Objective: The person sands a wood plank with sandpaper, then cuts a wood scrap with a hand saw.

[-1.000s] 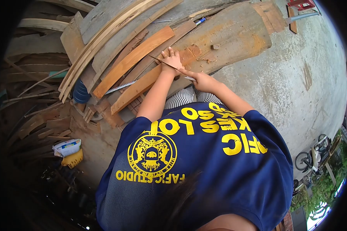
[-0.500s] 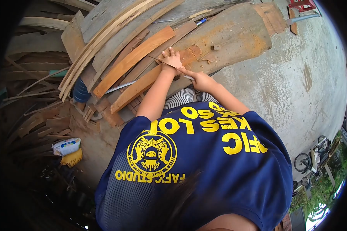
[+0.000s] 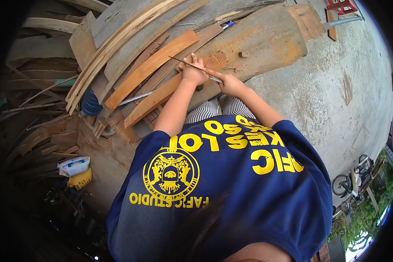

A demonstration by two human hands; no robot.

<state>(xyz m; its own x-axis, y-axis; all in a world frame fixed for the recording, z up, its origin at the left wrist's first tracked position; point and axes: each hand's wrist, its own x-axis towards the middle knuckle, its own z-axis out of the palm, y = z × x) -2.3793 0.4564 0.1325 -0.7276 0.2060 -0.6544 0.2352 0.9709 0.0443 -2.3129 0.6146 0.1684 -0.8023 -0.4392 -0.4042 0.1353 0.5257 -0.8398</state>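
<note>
Slid forward a bit since a second ago: the thin long metal blade, clamped in my right hand, crosses the orange-brown wooden plank. My left hand presses there, fingers curled, can't tell if gripping.

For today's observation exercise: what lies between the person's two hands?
Head view: a thin strip, held by the right hand, bridges the gap to the left hand, over a wooden plank.
</note>
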